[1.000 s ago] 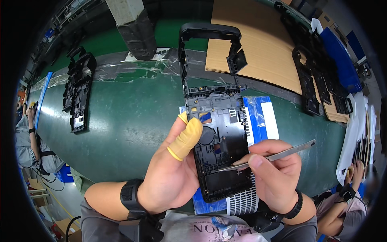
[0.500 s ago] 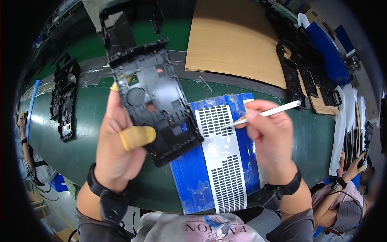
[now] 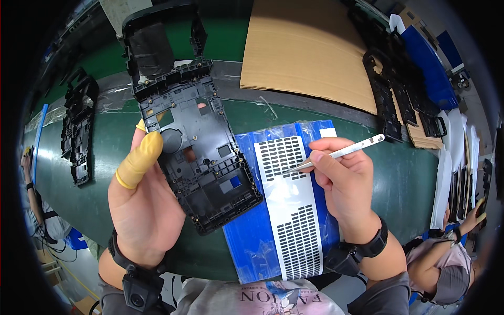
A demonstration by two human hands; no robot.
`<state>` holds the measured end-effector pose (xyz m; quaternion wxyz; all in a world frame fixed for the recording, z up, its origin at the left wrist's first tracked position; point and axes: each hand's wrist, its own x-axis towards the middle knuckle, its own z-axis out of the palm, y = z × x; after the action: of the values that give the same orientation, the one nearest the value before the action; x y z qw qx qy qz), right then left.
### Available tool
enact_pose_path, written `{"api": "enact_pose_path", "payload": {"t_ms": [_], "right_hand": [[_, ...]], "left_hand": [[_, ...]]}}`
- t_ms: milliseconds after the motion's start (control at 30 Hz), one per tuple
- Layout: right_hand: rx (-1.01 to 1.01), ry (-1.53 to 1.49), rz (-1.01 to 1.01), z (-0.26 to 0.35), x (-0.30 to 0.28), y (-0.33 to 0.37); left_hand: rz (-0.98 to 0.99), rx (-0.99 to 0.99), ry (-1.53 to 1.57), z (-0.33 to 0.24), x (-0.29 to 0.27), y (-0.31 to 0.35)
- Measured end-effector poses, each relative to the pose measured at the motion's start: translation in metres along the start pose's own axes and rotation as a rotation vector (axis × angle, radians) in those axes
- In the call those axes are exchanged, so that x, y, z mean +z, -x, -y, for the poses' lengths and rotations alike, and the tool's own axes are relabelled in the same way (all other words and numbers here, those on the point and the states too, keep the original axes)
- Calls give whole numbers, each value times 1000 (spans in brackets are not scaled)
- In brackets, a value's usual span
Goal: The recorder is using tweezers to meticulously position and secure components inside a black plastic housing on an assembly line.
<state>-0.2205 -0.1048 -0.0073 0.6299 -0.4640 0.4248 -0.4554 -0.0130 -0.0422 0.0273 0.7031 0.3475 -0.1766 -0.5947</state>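
My left hand [image 3: 149, 210], with yellow finger cots on its thumb and a finger, grips a black plastic housing [image 3: 202, 142] by its left edge. The housing is tilted, its ribbed inner side facing me, and an open frame extends from its far end. Between the fingers of my right hand [image 3: 344, 178] is a pair of white tweezers [image 3: 346, 150]. Their tips touch or hover just over a white sheet [image 3: 286, 194] of small black rectangular stickers. That sheet lies on a blue corrugated plastic board [image 3: 247, 236] wrapped in clear tape.
Another black housing [image 3: 79, 128] rests on the green table [image 3: 220, 262] at the left. Brown cardboard [image 3: 304, 52] lies at the back, with more black housings [image 3: 391, 94] to its right. White sheets [image 3: 446, 163] stand at the right edge, near another person's arm [image 3: 436, 257].
My left thumb has moved up along the housing's edge, and the housing has shifted slightly toward me. The tweezer tips have moved slightly left and nearer on the sticker sheet.
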Motion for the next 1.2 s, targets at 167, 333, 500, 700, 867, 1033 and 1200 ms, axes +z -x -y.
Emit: {"api": "enact_pose_path", "payload": {"t_ms": [167, 333, 500, 700, 867, 1033, 1200], "right_hand": [[8, -1, -5, 1, 2, 0], [20, 1, -11, 4, -1, -1], [71, -209, 108, 23, 6, 26], [-62, -161, 158, 25, 18, 57], [-103, -188, 99, 26, 20, 52], [-71, -56, 20, 27, 27, 52], [-51, -59, 1, 25, 27, 51]], "left_hand": [[62, -49, 81, 5, -3, -1], [13, -97, 71, 14, 4, -4], [90, -236, 32, 29, 13, 8], [200, -364, 99, 38, 20, 24], [220, -371, 79, 39, 20, 27], [244, -362, 92, 39, 21, 28], [235, -362, 82, 37, 21, 28]]}}
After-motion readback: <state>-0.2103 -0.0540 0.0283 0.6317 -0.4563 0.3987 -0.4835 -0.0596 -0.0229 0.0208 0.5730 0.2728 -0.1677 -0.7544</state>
